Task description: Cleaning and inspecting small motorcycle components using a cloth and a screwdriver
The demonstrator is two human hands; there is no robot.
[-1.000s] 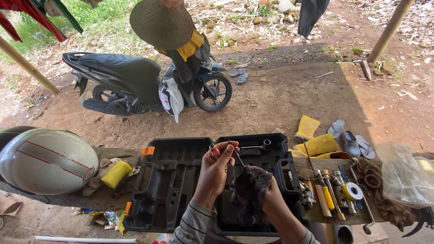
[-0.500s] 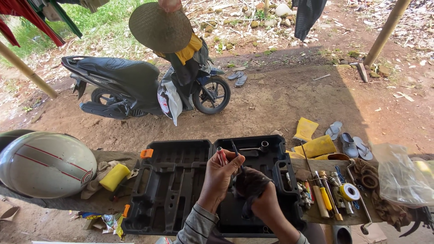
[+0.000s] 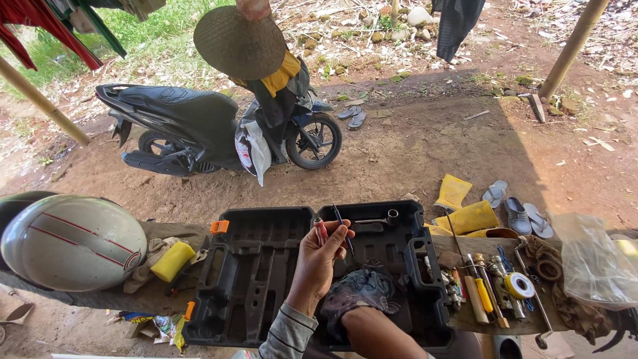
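Above the open black tool case (image 3: 266, 279), a slim dark-shafted tool (image 3: 343, 229) is standing nearly upright, its long axis tilting slightly away from the person, with its red-tipped end (image 3: 321, 229) beside it. The left hand (image 3: 318, 266) is pinching it, fingers closing narrowly around the shaft. The right hand (image 3: 362, 296) is sitting lower and just beside, wrapped in a dark cloth (image 3: 359, 289), so its fingers are hiding from view.

An open, matt black moulded-plastic tool case (image 3: 266, 279) lies on a rough, weathered wooden bench (image 3: 169, 299); a crumpled dark patterned cloth rag (image 3: 362, 292) drapes over it. A glossy white hard-shell helmet (image 3: 73, 240) gleams nearby; a clear, crinkled plastic bag (image 3: 591, 259) shines beside dull metal tools (image 3: 492, 286).
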